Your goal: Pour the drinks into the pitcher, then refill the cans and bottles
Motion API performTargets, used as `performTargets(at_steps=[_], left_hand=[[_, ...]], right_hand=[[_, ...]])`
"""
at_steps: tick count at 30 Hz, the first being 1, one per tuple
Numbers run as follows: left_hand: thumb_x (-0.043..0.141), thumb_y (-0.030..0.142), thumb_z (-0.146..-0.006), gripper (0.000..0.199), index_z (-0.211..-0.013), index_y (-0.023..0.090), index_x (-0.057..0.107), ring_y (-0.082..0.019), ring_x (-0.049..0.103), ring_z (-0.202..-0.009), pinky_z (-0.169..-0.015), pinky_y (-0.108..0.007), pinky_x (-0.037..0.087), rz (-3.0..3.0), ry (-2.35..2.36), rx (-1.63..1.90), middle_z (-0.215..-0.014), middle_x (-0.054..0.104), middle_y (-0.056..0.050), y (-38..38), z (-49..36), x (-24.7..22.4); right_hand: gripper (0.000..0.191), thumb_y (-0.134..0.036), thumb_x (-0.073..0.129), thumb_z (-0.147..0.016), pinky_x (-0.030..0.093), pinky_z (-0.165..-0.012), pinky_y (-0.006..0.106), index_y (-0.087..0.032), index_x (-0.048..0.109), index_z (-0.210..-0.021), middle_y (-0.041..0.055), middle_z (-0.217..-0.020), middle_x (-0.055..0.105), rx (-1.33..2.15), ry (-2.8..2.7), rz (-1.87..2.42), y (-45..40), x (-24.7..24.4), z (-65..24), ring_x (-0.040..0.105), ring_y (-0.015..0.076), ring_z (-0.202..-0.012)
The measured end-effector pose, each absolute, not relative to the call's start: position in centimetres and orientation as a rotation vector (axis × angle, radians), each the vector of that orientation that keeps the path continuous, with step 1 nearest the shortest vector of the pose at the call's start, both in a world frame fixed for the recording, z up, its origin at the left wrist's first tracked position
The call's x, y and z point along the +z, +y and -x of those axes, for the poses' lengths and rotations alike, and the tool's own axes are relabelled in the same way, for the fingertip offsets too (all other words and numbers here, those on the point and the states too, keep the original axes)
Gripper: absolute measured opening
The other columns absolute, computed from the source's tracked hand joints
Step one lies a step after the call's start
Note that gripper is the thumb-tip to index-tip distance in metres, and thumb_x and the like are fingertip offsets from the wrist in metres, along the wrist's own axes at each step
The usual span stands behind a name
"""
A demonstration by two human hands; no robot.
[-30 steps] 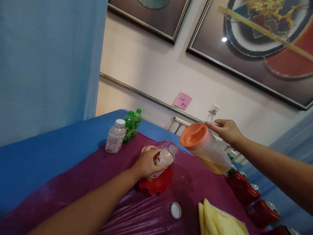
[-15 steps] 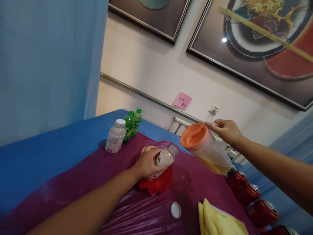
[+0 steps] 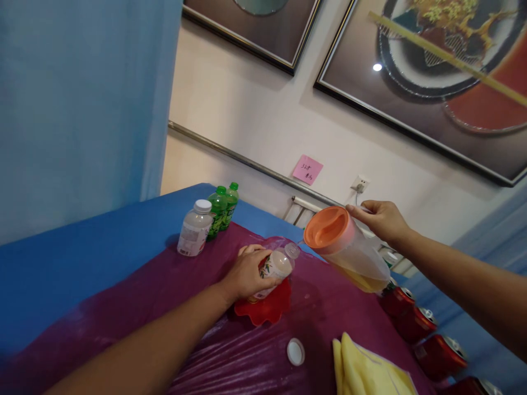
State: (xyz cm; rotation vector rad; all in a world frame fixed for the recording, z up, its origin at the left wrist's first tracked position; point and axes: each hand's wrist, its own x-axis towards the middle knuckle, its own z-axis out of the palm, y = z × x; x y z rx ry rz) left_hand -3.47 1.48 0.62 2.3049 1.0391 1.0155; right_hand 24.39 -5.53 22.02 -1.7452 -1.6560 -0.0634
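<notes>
My left hand (image 3: 250, 274) is wrapped round a clear bottle (image 3: 280, 265) with a white label, tilted to the right over a red scalloped dish (image 3: 269, 308). The bottle's mouth is uncapped. My right hand (image 3: 381, 219) grips the handle of a translucent pitcher (image 3: 354, 262) with an orange lid (image 3: 327, 227). The pitcher is tipped left, its spout at the bottle's mouth, with a thin stream between them. Yellowish liquid lies along the pitcher's lower side. A loose white cap (image 3: 296, 351) rests on the purple cloth below.
A white-capped bottle (image 3: 195, 230) and two green bottles (image 3: 217, 213) stand at the back left. Several red cans (image 3: 415, 323) line the right side. A folded yellow cloth (image 3: 368, 367) lies at the front right, on the purple table cover (image 3: 164, 307).
</notes>
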Motion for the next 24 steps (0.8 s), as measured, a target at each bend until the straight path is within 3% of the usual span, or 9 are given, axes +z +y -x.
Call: performTargets(at_steps=[24], left_hand=[[0.086,0.052,-0.061,0.067,-0.120,0.024,0.071,-0.035,0.053,-0.122,-0.109,-0.049,0.038,-2.311,1.047,1.002,-0.124,0.064,-0.010,1.59,3.43,0.55]], right_hand=[[0.067,-0.076,0.065,-0.072,0.014,-0.046,0.029,-0.025,0.026,-0.054,-0.0061,-0.052,0.021,-0.096,-1.676,1.759,-5.51,22.04,-24.62,0.020,0.0087,-0.048]])
